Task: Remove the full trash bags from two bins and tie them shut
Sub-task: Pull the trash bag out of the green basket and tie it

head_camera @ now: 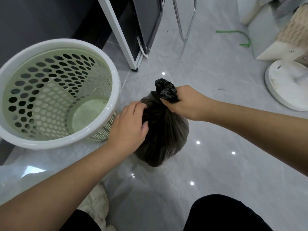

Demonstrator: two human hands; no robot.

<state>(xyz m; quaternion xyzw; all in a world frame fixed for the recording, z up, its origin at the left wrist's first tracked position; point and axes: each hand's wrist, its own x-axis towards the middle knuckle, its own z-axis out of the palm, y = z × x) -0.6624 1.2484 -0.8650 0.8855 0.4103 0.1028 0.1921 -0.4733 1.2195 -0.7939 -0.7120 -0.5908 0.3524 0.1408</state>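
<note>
A full black trash bag point(165, 135) stands on the grey tile floor in the middle of the head view. Its gathered, twisted neck point(165, 89) sticks up above my right hand point(185, 102), which grips it just below the bunched top. My left hand point(130, 125) rests against the bag's left side with fingers curved onto the plastic. To the left stands a pale green perforated bin point(21, 139) with a white rim, with no bag inside it and its bottom showing.
A white frame leg point(120, 34) and a dark panel stand behind the bin. A chrome chair leg point(185, 30) is at the back. A white round fan base point(283, 84) and boxes sit at the right. A green cord point(240, 35) lies on the floor.
</note>
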